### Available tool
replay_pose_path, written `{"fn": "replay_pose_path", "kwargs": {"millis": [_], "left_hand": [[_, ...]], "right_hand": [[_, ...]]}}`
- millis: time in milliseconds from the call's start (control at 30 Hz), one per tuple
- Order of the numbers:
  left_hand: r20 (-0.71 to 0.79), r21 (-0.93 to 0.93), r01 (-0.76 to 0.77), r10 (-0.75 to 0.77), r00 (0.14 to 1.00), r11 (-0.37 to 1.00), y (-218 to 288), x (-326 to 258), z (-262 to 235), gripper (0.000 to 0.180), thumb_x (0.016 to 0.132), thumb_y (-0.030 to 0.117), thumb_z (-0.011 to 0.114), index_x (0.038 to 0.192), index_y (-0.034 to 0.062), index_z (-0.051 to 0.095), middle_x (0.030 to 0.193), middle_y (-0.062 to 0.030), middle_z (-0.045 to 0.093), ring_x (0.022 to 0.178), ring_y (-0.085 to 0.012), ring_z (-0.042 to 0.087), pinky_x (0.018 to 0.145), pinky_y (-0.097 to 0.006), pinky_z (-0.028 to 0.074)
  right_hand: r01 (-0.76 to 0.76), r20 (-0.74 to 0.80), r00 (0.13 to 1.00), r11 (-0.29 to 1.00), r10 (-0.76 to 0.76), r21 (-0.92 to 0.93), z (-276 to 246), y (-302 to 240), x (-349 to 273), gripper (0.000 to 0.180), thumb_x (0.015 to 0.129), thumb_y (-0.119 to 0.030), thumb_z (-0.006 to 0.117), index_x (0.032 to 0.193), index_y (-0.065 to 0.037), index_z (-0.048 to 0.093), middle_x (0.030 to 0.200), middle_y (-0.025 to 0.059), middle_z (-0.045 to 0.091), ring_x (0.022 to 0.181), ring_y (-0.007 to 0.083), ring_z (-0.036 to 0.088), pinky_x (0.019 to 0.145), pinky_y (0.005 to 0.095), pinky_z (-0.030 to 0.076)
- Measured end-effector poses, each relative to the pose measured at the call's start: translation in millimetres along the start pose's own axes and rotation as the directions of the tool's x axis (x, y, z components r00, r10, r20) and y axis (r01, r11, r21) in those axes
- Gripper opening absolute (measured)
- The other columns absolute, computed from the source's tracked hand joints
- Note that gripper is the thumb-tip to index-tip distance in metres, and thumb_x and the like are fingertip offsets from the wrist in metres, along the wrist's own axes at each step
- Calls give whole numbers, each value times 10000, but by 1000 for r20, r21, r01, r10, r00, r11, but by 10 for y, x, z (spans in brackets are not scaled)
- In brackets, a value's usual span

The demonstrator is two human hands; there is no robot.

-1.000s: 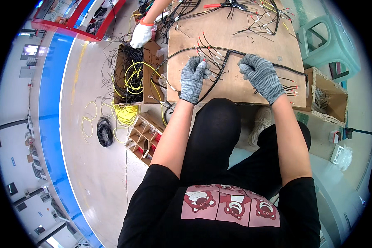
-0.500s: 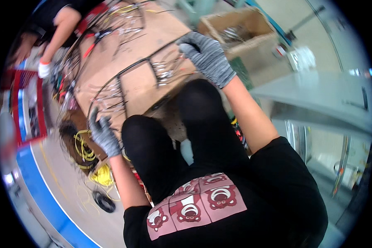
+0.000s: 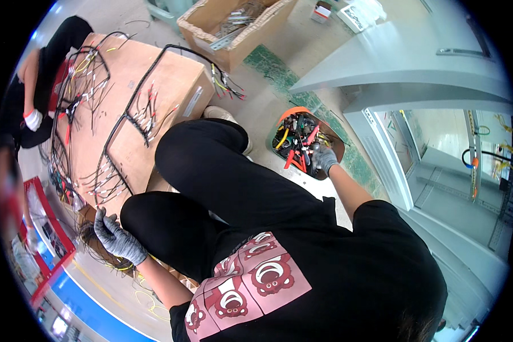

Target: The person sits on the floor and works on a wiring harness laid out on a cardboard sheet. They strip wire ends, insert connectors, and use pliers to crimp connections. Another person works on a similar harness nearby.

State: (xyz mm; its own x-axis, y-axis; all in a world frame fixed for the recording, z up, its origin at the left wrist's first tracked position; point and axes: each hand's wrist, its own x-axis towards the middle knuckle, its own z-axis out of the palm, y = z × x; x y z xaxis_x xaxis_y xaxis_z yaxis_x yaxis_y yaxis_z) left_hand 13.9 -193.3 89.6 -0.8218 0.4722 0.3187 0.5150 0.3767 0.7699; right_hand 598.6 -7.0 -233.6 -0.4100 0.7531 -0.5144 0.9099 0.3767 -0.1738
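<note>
The right hand [image 3: 325, 159] is at the near right side of the bin [image 3: 295, 110], its fingers bent down among the tools [image 3: 290, 158]; whether they are clamped on one I cannot tell. The tools, several with red handles, fill the bin, which stands on the floor [image 3: 251, 94] well apart from the worktop [image 3: 134, 62]. Its orange rim leaves the top clear for a hand to enter, but the right side has less room: past a green strip [image 3: 273, 60] of floor, the edge of a grey cabinet [image 3: 376, 65] slants by.

The left hand [image 3: 118, 236] is by the worktop's near left corner, fingers apart and stretched toward the wire ends there — contact with them I cannot tell. Dark wires [image 3: 91, 233] lie just beyond it, lower down.

The harness [image 3: 125, 114] lies along the worktop, its branches reaching toward the near edge; at the far right corner one end runs out past the edge, loose wires in the air. Bare board shows between it and a second bundle [image 3: 88, 85] by the far left edge. A knee [image 3: 191, 148] crowds the worktop's near edge, while a strip of bare floor runs between knee, box [image 3: 262, 37] and bin. Beyond the left edge is a co-worker's white-gloved hand [image 3: 33, 119].
</note>
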Motion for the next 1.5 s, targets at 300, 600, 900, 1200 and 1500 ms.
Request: {"fn": "replay_pose_path", "kwargs": {"millis": [300,600,900,1200,1500], "left_hand": [[93,132,-37,24,995,991,68,28,59,219,923,86,488,1111,3,564,1044,-63,623,720,-112,529,698,-230,448],[82,121,33,-43,996,992,-93,39,5,216,920,86,500,1109,5,565,1046,-60,620,733,-99,531,693,-217,452],[102,237,-21,-3,995,971,-14,57,65,202,913,79,511,1094,13,575,1022,-57,629,736,-94,537,692,-217,460],[105,214,-50,28,994,975,15,64,122,197,907,80,523,1082,14,583,998,-49,632,708,-93,536,661,-213,460],[111,191,-50,29,993,980,4,62,91,198,903,56,514,1081,4,583,989,-59,636,685,-94,535,659,-215,465]], "right_hand": [[-378,72,918,807,389,453,344,-557,-168,174,838,-213,525,855,-71,624,833,139,637,761,295,610,675,382,484],[-500,57,802,614,595,611,-29,-90,6,213,870,-210,476,957,-64,605,943,173,642,849,330,618,731,415,473],[-487,252,872,703,419,518,308,355,377,265,867,-255,537,1006,-38,602,931,221,622,864,381,594,749,425,469],[-563,151,800,641,580,522,106,-555,48,261,768,-235,629,993,-111,588,917,176,625,881,365,591,787,417,466],[-609,166,768,625,618,489,-410,-574,-58,399,758,-283,639,1060,-37,554,1013,205,630,1010,352,584,837,420,468]]}}
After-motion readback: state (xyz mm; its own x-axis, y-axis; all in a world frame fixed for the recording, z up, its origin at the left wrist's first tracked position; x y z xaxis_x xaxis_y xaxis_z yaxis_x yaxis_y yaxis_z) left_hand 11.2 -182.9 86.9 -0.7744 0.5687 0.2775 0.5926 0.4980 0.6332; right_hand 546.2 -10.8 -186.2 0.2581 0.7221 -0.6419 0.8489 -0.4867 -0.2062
